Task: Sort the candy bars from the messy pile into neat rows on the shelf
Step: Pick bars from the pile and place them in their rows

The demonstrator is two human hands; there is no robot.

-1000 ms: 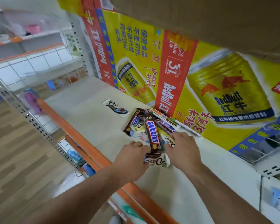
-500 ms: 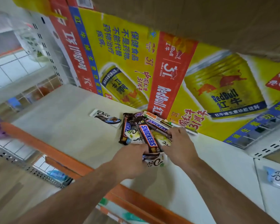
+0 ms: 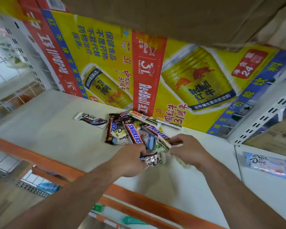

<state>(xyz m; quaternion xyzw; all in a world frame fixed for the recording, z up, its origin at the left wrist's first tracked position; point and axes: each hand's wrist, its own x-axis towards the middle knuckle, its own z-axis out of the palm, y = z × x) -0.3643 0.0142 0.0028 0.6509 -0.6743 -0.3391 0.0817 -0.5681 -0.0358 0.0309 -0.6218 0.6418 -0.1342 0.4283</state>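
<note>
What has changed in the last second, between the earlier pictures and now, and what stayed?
The right hand, before flat on the pile, now pinches the near end of the right Snickers bar. The left hand still grips the front Dove bar. The lone Dove bar at left has not moved.

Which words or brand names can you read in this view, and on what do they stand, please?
"SNICKERS": brown bar, centre.
"Dove": white bar lying apart, left.
"Dove": blue bar, right.
"RedBull", "红牛", "24": yellow carton behind.
Small carton print: too blurred.
</note>
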